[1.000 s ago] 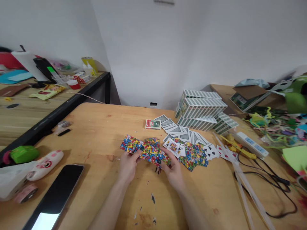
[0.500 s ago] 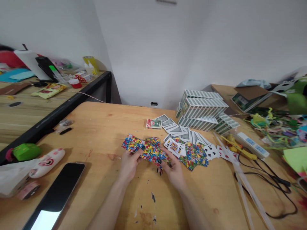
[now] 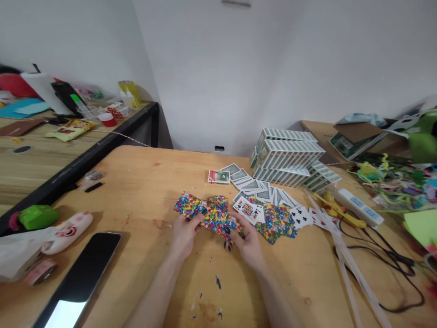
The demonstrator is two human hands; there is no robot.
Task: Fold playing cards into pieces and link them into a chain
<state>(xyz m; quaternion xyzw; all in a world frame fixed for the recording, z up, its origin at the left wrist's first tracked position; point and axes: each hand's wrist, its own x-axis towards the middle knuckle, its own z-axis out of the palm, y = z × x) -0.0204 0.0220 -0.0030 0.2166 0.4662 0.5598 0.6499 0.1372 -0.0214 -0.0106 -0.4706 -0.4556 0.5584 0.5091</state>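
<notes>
Colourful patterned cards (image 3: 215, 213) are spread in a fan between my two hands, above the wooden table (image 3: 146, 182). My left hand (image 3: 185, 234) pinches the left part of the fan, thumb on top. The right part is gripped by my right hand (image 3: 246, 241), its thumb on the cards and some fingertips below. Just right of the fan lie face-up cards (image 3: 248, 209) with a king of clubs. More patterned cards (image 3: 273, 223) and grey-backed cards (image 3: 254, 187) lie spread out beyond them. A card box (image 3: 219, 177) lies behind the fan.
Striped boxes (image 3: 290, 155) are stacked at the back right. A power strip (image 3: 358, 207), black cables and clear plastic strips (image 3: 348, 269) lie on the right. At the left are a phone (image 3: 80, 278), a white pouch (image 3: 66, 231) and a green object (image 3: 38, 217).
</notes>
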